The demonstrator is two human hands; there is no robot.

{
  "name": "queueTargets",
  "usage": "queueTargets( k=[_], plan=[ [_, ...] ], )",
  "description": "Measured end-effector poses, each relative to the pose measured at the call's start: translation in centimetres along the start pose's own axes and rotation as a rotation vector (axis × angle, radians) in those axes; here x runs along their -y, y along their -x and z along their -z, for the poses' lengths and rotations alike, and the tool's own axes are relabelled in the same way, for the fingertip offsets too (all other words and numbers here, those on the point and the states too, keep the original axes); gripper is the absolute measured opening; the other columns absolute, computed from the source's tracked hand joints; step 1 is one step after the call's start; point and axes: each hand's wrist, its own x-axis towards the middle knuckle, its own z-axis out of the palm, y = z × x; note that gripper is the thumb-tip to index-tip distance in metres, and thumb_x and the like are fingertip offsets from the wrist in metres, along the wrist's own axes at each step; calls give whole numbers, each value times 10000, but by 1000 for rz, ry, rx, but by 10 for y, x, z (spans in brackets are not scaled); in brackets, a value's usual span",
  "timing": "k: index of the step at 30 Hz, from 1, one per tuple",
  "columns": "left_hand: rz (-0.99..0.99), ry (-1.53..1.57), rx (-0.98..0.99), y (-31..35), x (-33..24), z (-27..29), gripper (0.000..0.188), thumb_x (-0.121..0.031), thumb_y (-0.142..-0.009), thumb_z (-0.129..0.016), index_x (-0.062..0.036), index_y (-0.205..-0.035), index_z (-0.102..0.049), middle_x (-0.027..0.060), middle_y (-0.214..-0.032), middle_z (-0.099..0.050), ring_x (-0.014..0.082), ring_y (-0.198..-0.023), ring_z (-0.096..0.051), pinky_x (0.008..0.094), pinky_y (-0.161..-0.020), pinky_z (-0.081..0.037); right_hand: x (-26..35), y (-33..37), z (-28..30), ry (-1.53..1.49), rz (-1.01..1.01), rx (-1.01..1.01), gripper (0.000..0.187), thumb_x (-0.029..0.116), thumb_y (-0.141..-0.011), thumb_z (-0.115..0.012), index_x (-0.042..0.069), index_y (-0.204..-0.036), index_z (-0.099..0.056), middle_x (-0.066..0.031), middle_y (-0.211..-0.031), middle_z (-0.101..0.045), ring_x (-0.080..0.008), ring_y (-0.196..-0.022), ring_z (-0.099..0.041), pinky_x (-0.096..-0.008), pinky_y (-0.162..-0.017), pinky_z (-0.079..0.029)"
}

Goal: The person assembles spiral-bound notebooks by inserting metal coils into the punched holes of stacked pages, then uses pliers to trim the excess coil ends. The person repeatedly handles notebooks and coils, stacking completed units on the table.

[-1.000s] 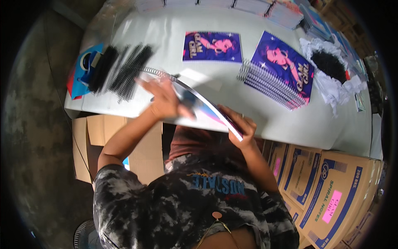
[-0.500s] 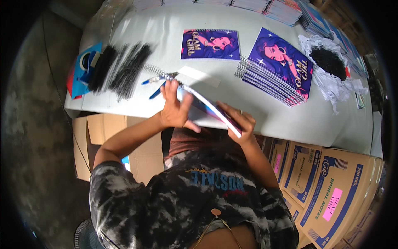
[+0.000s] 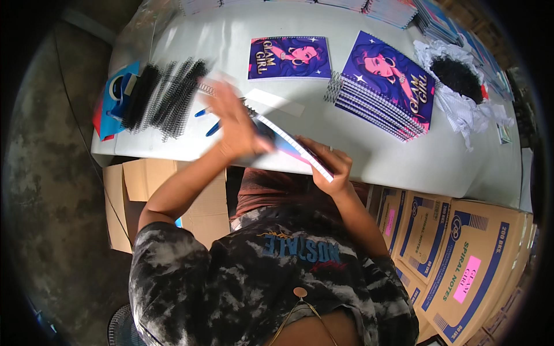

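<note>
Notebook (image 3: 294, 149) tilted, punched white edge showing, between hands.

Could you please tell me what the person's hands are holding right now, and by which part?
An unbound notebook: right hand grips its near lower corner; left hand, blurred, lies on its upper end.

Two blue pens (image 3: 206, 119), one loose cover (image 3: 289, 57)

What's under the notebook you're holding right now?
Beneath the tilted notebook in the left hand and right hand lies the white table. Two blue pens poke out beside it; anything else underneath is hidden.
</note>
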Motion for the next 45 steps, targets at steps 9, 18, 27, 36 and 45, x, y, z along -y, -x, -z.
queueTargets(
  k=[9,18,27,36,45],
  plan=[
    [-41,36,224,-62,4,32,392,-474,-701,-655,-113,-605,-535,-33,-570,-487,176,-550,-464,329,-639,-335,5,-12,7,-332,-255,48,304,-23,-792,-611,6,-1094,-611,-115,-1030,-654,-185,-893,-648,-263,-753,-499],
    [76,37,-234,-31,7,-1,1030,-808,-727,-263,77,-1252,-300,278,-1376,-163,428,-1280,-127,562,-1018,-24,2,-4,5,-106,-59,46,389,-117,-706,-551,-4,-1073,-617,-127,-1036,-646,-248,-915,-646,-310,-786,-513],
    [-60,24,562,-81,1,58,360,-174,-821,-605,-124,-1175,-560,42,-1135,-582,204,-1143,-485,439,-1019,-232,-4,-6,20,-278,-363,-36,234,-4,-829,-593,-9,-1060,-630,-64,-787,-654,-79,-631,-550,-222,-570,-451],
    [139,285,851,-117,7,66,298,-137,-686,-733,-117,-969,-643,37,-883,-634,191,-887,-569,339,-877,-349,-7,-17,24,-231,-204,66,308,-63,-782,-588,4,-1080,-623,-101,-892,-671,-130,-715,-614,-243,-643,-483],
    [33,176,853,-125,-8,70,169,-163,-666,-736,-84,-786,-647,13,-801,-630,173,-831,-574,327,-843,-349,-3,-20,25,-141,-126,95,404,-118,-724,-568,25,-1098,-616,-120,-1037,-648,-220,-896,-651,-291,-757,-514]
  ],
)
